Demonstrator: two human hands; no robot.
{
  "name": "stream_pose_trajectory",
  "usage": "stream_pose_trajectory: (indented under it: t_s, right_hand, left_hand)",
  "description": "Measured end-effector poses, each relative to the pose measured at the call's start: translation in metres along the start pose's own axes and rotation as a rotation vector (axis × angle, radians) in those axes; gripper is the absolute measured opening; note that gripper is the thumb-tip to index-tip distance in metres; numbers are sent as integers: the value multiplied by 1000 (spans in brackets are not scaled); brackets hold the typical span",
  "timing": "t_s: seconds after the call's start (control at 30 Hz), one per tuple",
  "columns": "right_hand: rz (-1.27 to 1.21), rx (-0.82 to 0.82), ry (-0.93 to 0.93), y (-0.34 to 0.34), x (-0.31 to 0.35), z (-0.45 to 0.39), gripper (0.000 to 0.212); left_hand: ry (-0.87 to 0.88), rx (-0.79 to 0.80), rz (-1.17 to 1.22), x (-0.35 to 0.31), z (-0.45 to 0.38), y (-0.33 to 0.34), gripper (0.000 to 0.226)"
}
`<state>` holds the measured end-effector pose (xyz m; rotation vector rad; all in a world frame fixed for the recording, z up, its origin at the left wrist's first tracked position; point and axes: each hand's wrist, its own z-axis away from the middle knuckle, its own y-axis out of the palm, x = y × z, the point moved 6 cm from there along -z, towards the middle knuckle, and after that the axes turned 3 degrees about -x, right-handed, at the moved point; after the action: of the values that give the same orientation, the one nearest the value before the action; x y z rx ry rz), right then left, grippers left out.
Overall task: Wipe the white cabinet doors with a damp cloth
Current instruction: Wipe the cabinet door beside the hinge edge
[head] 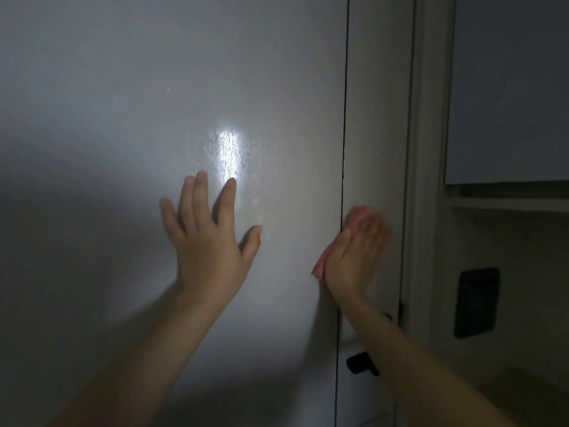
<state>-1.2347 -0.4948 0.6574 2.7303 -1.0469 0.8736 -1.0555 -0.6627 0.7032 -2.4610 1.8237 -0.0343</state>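
Observation:
A wide white cabinet door [123,118] fills the left and middle of the view, with a wet, streaky patch shining near its centre. My left hand [209,238] lies flat on it with fingers spread and straight. A narrower white door [375,103] stands to the right of a dark vertical gap. My right hand [357,254] presses a pink cloth [357,215] flat against this narrow door at the gap. The cloth shows above the fingers and at the hand's left edge; the hand is blurred.
A black door handle [361,363] sticks out below my right forearm. Right of the doors runs a white frame [428,149], then an open niche with an upper cabinet [508,87] and a black wall socket [475,303].

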Motion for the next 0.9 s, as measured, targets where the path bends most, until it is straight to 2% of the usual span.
stream_pose_trajectory:
  t_s: [0.1,0.17,0.2,0.3,0.37,0.43,0.53,0.57,0.6,0.7,0.73,0.77,0.87,0.9]
  right_hand:
    - [-21,-82,239,-12,-31,-43,53]
    - [-10,-110,255,-14,-18,-36,54]
    - [-6,-100,140,-10,0,-22,56]
    - [26,-41,-501,11,67,48,57]
    - [37,-30,-674,10,78,55,56]
    - [40,-50,-587,5,71,40,55]
    - [-71,-79,-232,-3,70,27,55]
    - [-101,-94,-231,-1,86,41,55]
    - [-100,-108,-340,6,106,63,55]
    - [-89,-73,-909,16,144,122,55]
    - [-70,-67,-985,11,142,113,54]
    - [-51,-76,-963,7,139,92,53]
    - [-35,-98,-523,-8,124,23,55]
    - [-71,-94,-453,-8,128,24,55]
  left_hand:
    - [15,-10,-2,6,13,0,68]
    - [34,-29,-19,11,20,-3,66]
    - [42,-34,-32,12,22,-4,65]
    - [68,-27,-78,20,34,-9,65]
    - [58,3,-96,28,45,-12,67]
    - [41,12,-119,43,67,-17,69]
    - [37,63,-128,60,89,-21,72]
    - [46,73,-119,62,91,-22,72]
    - [53,83,-111,63,92,-23,71]
    - [60,75,-49,65,91,-29,65]
    - [74,63,-31,66,90,-32,62]
    - [86,52,-16,69,91,-37,59]
    - [57,6,-70,86,99,-52,52]
    - [30,-4,-110,93,100,-57,53]
